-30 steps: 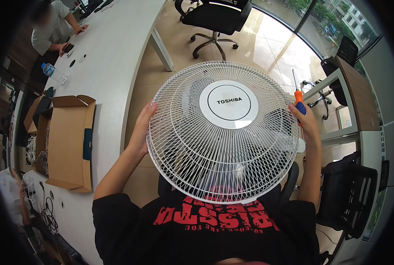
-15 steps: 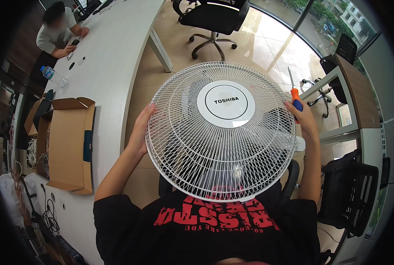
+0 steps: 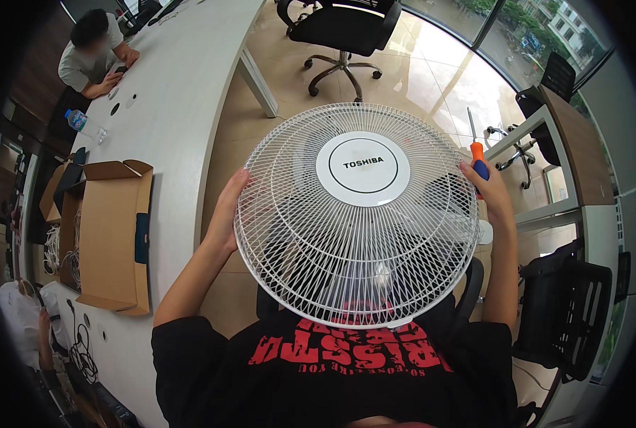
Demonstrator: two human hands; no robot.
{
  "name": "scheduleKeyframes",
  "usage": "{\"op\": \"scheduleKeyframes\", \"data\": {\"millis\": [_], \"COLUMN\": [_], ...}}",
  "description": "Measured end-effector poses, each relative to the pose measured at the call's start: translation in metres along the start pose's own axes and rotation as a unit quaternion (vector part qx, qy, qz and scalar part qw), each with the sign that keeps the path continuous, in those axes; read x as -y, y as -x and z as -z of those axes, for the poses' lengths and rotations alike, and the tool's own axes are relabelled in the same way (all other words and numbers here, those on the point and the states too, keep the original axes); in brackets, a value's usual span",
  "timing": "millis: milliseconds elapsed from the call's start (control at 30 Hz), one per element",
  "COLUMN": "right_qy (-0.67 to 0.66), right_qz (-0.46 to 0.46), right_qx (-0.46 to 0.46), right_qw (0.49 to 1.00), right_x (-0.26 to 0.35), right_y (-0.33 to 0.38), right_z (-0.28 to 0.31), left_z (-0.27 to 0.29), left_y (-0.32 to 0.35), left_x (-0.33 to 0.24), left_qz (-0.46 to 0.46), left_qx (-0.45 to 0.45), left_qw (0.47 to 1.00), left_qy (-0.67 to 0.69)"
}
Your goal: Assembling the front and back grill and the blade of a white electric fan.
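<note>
Close up, a round white fan cover of thin wire, held up in the air over the lap, with the left hand clamped on its left rim. On the other side, the right hand against the right rim, its grip shut around a screwdriver with an orange and blue handle, the metal tip pointing up. Farther off, an open brown box on the long white bench to the left, a black chair on the shiny floor, and another person sitting at the far end.
</note>
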State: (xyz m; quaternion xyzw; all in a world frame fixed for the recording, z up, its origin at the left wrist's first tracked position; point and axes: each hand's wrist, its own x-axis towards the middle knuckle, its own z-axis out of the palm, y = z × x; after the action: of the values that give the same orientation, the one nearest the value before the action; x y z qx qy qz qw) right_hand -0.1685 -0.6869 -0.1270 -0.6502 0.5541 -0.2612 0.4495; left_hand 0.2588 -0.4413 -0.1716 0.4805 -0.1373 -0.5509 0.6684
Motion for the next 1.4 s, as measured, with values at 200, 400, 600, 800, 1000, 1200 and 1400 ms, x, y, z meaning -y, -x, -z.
{"op": "scheduleKeyframes", "data": {"millis": [200, 400, 600, 800, 1000, 1200, 1400], "right_qy": [-0.015, 0.011, 0.012, -0.02, -0.045, -0.065, -0.111], "right_qz": [-0.003, 0.0, -0.001, -0.003, -0.005, 0.006, -0.007], "right_qx": [-0.008, 0.001, 0.001, 0.011, 0.014, 0.028, 0.034], "right_qw": [1.0, 1.0, 1.0, 1.0, 0.999, 0.997, 0.993], "right_x": [0.001, -0.008, 0.005, 0.002, -0.003, -0.013, -0.019], "right_y": [0.004, -0.002, 0.005, 0.005, 0.005, 0.004, 0.003], "right_z": [-0.002, 0.003, -0.001, 0.001, 0.002, 0.007, 0.0], "left_z": [0.001, -0.004, 0.001, 0.003, 0.003, 0.009, 0.014], "left_y": [0.0, 0.002, -0.001, 0.001, 0.006, 0.006, 0.011], "left_x": [0.001, -0.001, 0.0, 0.0, -0.002, 0.001, -0.005], "left_qz": [-0.013, -0.021, -0.029, -0.03, -0.024, -0.016, 0.006], "left_qx": [0.011, 0.028, 0.024, 0.055, 0.072, 0.067, 0.087], "left_qw": [1.0, 0.999, 0.999, 0.998, 0.996, 0.994, 0.994], "left_qy": [-0.007, -0.003, -0.007, -0.029, -0.049, -0.086, -0.073]}}
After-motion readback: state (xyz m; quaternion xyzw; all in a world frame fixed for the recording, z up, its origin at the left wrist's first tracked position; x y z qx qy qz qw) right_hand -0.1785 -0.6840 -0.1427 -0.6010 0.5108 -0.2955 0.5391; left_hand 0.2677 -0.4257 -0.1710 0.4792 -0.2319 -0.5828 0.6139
